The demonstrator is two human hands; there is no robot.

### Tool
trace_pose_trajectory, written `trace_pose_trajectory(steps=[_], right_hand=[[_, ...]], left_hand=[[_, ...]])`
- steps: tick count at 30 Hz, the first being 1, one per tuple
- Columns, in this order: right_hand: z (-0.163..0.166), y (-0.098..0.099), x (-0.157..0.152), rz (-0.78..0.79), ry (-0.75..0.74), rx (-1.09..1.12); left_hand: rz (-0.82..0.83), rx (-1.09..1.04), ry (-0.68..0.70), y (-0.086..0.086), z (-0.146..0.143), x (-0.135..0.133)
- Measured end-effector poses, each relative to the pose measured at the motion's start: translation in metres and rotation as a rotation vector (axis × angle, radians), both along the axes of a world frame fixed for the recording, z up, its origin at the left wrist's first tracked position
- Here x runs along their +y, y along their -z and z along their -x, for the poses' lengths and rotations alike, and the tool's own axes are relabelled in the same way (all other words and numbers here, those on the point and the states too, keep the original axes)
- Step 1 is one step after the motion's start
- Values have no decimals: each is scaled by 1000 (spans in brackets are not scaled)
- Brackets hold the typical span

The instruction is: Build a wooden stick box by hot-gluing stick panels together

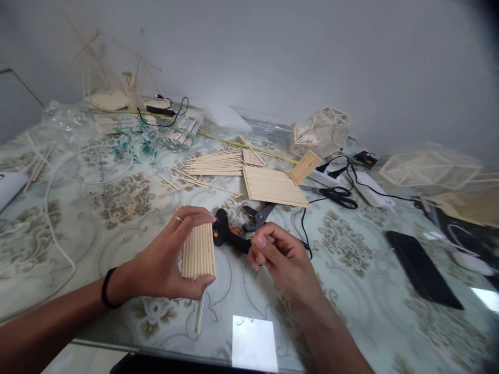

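Observation:
In my left hand (167, 259) is a small panel of wooden sticks (198, 252) laid side by side, gripped between thumb and fingers at its two ends. My right hand (283, 259) is closed to its right, thumb pressed to the curled fingers; whatever may be between them is too small to make out. Just beyond the hands lies a black glue gun (233, 240), its handle end partly behind my right fingers. A black hand cutter (258, 217) rests past it. Below the panel, a clear glue stick (200, 314) lies on the table.
A larger stick panel with an upright piece (275, 186) stands ahead, beside loose sticks (216, 162). Black scissors (338, 197), a power strip (323, 176) with cords and a phone (423, 267) are at right. Stick models (322, 130) and bagged sticks (185, 130) line the back.

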State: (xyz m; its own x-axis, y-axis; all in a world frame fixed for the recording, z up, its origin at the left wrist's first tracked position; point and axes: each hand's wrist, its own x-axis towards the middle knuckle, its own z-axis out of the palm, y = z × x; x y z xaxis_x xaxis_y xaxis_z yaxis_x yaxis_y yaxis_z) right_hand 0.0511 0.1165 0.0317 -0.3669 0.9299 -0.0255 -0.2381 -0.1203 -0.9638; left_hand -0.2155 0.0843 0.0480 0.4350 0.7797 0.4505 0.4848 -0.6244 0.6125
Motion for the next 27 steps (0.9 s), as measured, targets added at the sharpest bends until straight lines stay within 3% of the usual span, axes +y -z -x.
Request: trace_pose_trajectory(steps=[9, 14, 20, 27], right_hand=[[-2, 0, 3, -174, -39, -60], [2, -7, -1, -131, -128, -198], [11, -11, -5, -210, -76, -250], [9, -10, -4, -78, -150, -255]], left_hand=[[22, -2, -2, 1, 0, -1], [25, -3, 26, 0, 0, -1], [39, -57, 82, 3, -3, -2], [3, -76, 127, 5, -5, -2]])
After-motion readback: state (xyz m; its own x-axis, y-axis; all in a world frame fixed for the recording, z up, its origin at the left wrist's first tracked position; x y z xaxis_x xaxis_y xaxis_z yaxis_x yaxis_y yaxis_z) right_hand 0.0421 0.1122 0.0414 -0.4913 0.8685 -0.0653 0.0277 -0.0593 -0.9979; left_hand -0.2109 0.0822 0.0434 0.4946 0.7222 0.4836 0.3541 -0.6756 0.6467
